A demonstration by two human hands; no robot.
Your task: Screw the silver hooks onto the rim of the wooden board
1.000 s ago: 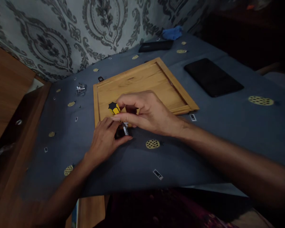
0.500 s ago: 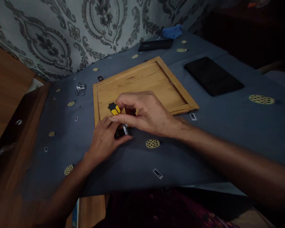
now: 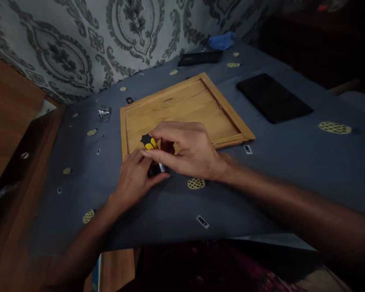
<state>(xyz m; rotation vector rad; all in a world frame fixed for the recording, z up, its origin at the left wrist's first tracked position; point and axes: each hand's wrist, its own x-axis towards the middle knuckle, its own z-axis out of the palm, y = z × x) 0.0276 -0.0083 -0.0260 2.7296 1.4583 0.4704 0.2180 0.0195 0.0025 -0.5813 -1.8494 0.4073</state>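
My right hand (image 3: 191, 152) pinches the yellow and black handle of a screwdriver (image 3: 149, 142) between thumb and fingers. The lower part of this tool is hidden by my hands. My left hand (image 3: 135, 174) is curled close beneath it at the near left corner of a framed wooden panel (image 3: 170, 107). Between its thumb and fingers a small shiny metal piece (image 3: 161, 167) shows in part; the shadow hides its shape and how it is gripped. The panel lies on a dark patterned tablecloth (image 3: 240, 194).
Several small metal fittings (image 3: 104, 114) lie left of the panel, and a small dark clip-like piece (image 3: 129, 100) is at its far left corner. A black tablet-like slab (image 3: 273, 97) lies to the right. Behind are a dark flat case (image 3: 200, 58) and a blue cloth (image 3: 221, 41).
My right hand has shifted slightly down, and the screwdriver handle has turned and dipped a little with it. My left hand stays in place.
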